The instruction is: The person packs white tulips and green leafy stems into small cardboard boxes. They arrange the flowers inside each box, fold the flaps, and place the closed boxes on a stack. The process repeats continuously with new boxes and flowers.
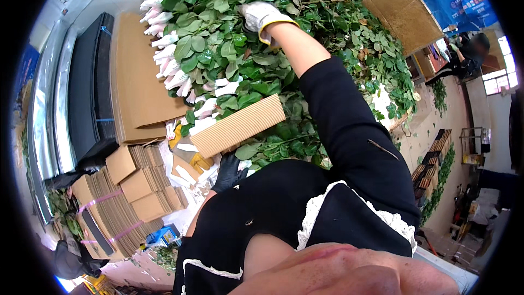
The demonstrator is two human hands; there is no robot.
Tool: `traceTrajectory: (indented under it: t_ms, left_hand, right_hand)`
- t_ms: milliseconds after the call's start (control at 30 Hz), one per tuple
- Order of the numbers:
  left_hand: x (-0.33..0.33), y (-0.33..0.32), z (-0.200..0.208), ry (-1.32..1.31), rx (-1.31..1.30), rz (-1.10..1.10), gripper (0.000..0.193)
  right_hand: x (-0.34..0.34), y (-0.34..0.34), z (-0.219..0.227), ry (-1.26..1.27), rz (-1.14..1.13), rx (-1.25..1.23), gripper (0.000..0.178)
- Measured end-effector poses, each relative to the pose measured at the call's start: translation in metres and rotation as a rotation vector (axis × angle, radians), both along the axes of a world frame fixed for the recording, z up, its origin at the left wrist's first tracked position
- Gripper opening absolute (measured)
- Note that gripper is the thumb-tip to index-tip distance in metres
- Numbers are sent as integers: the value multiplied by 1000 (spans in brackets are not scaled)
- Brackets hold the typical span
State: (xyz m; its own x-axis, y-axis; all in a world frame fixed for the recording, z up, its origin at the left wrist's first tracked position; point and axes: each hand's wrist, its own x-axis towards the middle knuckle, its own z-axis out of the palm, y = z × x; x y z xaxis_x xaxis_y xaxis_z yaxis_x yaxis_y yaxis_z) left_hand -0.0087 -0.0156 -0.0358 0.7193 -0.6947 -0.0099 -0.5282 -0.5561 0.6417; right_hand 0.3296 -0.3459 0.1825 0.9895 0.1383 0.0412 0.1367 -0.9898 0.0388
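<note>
With right grip among leaves and left grip just beside ribbed cardboard, cannot tell of either whether clenched or released.

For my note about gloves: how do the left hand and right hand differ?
The left hand wears a black glove; the right hand wears a whitish, yellow-edged glove. The left hand is close to the body; the right hand is stretched out at the leaves. Both are gloved.
</note>
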Motion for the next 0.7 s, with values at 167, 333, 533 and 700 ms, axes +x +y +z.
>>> traceTrajectory:
  t_ms: [167,333,533,700]
  left_hand:
    - [-14,8,-7,64,-235,161,73]
    - [12,-6,27,13,-353,-44,41]
    - [2,4,-2,360,-407,176,31]
    - [13,-16,32,-158,-110,-141,37]
  right_hand:
    - [-60,-2,136,-19,-116,170,32]
    - [-139,-56,258,-568,-319,998,24]
    - [-222,-24,162,-294,61,-106,38]
    - [-260,-24,-138,191,119,367,36]
